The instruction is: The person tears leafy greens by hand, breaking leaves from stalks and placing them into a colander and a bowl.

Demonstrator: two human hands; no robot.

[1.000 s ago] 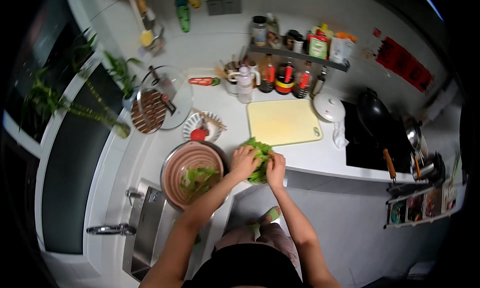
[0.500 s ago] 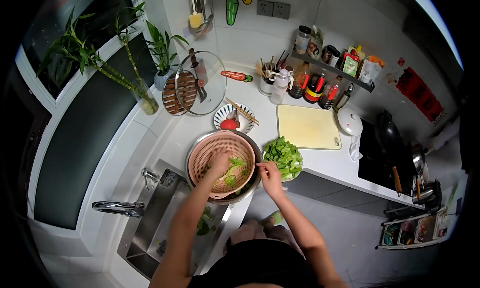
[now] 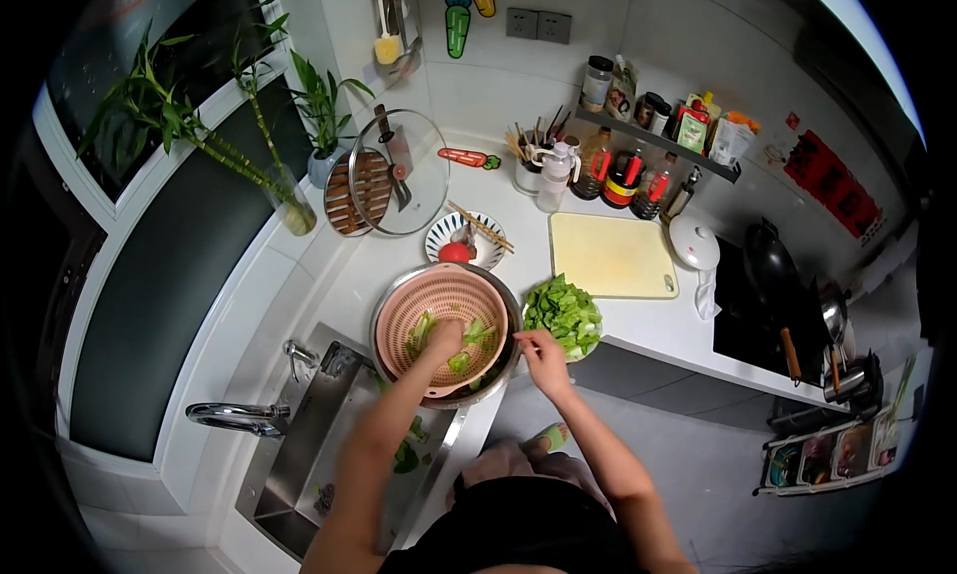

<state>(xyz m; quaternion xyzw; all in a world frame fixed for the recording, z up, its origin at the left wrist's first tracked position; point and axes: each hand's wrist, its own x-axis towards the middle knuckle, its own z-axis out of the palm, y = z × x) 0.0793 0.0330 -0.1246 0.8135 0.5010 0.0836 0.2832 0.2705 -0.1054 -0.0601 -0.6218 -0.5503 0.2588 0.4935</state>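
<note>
My left hand (image 3: pixel 446 341) reaches into a pink colander (image 3: pixel 419 293), its fingers curled round some green leaves (image 3: pixel 478 331). A few more leaf pieces lie in the colander around the hand. The colander rests in a round metal basin (image 3: pixel 510 305), which sits partly over the sink's edge. At the basin's right rim is my right hand (image 3: pixel 542 359), thumb and fingers pinched on the rim. Just beyond it a plate heaped with chopped leafy greens (image 3: pixel 563 315) stands on the counter.
Behind the basin is a striped plate (image 3: pixel 436 237) with a tomato (image 3: pixel 455 253) and chopsticks. A yellow cutting board (image 3: pixel 610 257) lies to the right, near a stove (image 3: pixel 743 320). The sink (image 3: pixel 329 444) with a faucet (image 3: pixel 239 417) is on the left. A glass lid (image 3: pixel 424 165) leans behind.
My left hand has shifted slightly right and down inside the colander, and its fingers have curled in round the leaves. My right hand stays at the rim.
</note>
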